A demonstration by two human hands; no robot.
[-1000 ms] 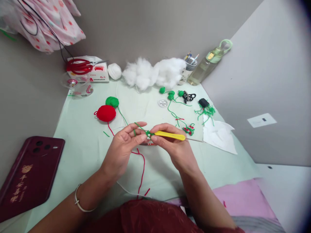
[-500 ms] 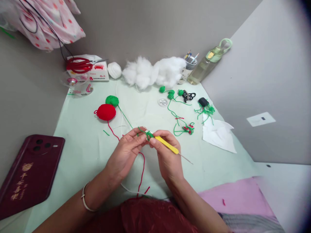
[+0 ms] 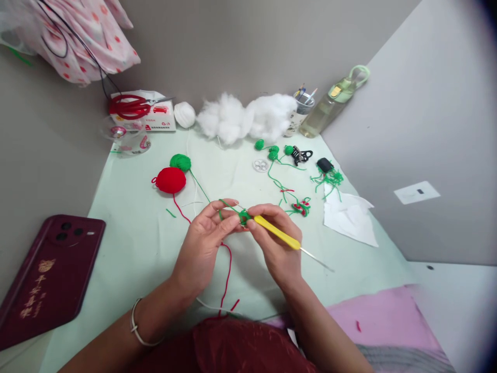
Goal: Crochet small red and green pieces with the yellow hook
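**Centre of table: both hands closed on green crochet piece**

At centre of the pale green table cover (image 3: 128, 243), L and R hands meet, fingertips nearly touching.

L hand (image 3: 205, 243): thumb and forefinger pinched on a small green crochet piece (image 3: 244, 216); remaining fingers loosely curled. Green strand (image 3: 202, 187) runs over the forefinger and back across the cover to the green yarn ball (image 3: 180, 162).

R hand (image 3: 277, 241): closed around the yellow-handled crochet hook (image 3: 276, 232), pen-style grip. Working end at the crochet piece; tip itself not discernible. Metal tail end sticks out past the hand, down and to the R.

Red strand (image 3: 227, 269) hangs below L hand toward the person's lap; another leads to the red yarn ball (image 3: 170, 180), which sits touching the green ball.

Surroundings, far edge, L to R: red scissors (image 3: 130, 106) on a box, white yarn ball (image 3: 184, 114), white stuffing (image 3: 244, 116), cup of tools (image 3: 300, 111), drinks bottle (image 3: 334, 101). Mid-table, R of centre: small finished green pieces (image 3: 274, 151), white sheet (image 3: 349, 217). Near L corner: dark red phone (image 3: 46, 274), face down, well apart from the hands.
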